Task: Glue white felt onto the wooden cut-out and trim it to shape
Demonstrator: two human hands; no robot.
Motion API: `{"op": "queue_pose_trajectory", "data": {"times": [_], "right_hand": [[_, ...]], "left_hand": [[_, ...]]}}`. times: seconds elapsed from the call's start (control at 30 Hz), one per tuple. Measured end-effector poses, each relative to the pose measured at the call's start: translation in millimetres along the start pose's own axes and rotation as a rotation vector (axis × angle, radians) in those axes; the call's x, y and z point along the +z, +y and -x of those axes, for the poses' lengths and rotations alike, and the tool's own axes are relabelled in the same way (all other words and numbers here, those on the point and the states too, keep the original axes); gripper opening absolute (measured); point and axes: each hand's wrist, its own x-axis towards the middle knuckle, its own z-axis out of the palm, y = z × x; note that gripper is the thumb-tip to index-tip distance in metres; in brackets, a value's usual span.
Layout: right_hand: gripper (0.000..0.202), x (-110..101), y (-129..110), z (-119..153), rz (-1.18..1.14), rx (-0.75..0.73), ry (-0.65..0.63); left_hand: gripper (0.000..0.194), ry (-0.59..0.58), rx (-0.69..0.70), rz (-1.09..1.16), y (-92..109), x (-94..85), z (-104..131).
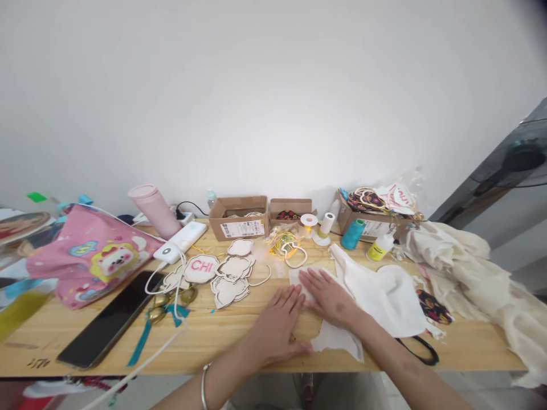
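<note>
My right hand point(328, 296) lay flat, fingers extended, on white cloth point(293, 277) on bench point(205, 341); left hand point(280, 324) flat near its edge. Neither gripped anything. Smoothing likely needed light, even pressure.

Over my remote feed, the pale wooden tabletop point(205, 341) looked smooth and grained. Towards its front edge I saw matt white cloth pieces point(393, 302); past its front right corner spilled a rumpled cream cloth point(453, 256). Near the front left corner, the flat black phone point(111, 320) looked glossy; along the back edge, the brown cardboard box point(239, 225) looked matt, the pink cylindrical tumbler point(156, 210) smooth.
</note>
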Motion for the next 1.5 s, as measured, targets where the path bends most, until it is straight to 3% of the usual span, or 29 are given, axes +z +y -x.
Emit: {"op": "queue_pose_trajectory", "data": {"times": [0.1, 0.2, 0.43, 0.6, 0.8, 0.97, 1.1, 1.23, 1.3, 1.5], "right_hand": [[0.055, 1, 1, -3, 0.041, 0.094, 0.037], [0.052, 5, -5, 1, 0.023, 0.061, 0.090], [0.054, 14, -9, 4, -0.117, 0.040, -0.023], [0.052, 6, -8, 6, -0.097, 0.058, -0.047], [0.048, 8, -9, -4, -0.019, 0.013, 0.105], [0.047, 22, 10, -7, -0.036, 0.076, 0.093], [0.050, 8, 21, 2, -0.140, 0.128, 0.215], [0.049, -10, 15, 9, -0.175, 0.156, 0.417], [0.049, -4, 6, 11, -0.120, 0.138, 0.402], [0.046, 48, 0, 18, 0.032, 0.139, 0.315]], "left_hand": [[0.091, -0.002, 0.018, -0.014, -1, -2.3, 2], [0.082, 0.029, -0.007, -0.026, -1, 0.4, -4], [0.080, 0.183, -0.122, -0.066, 3, 14.5, -41], [0.084, 0.264, -0.190, -0.145, 2, 20.4, -41], [0.089, 0.292, -0.168, -0.186, -1, 22.4, -38], [0.086, 0.258, -0.171, -0.182, -1, 16.0, -35], [0.075, 0.233, -0.175, -0.191, -1, 6.8, -37], [0.060, 0.304, -0.120, -0.199, 1, 2.6, -51], [0.051, 0.319, -0.106, -0.208, 2, 6.7, -60], [0.046, 0.331, -0.120, -0.241, -1, 27.0, -70]]}}
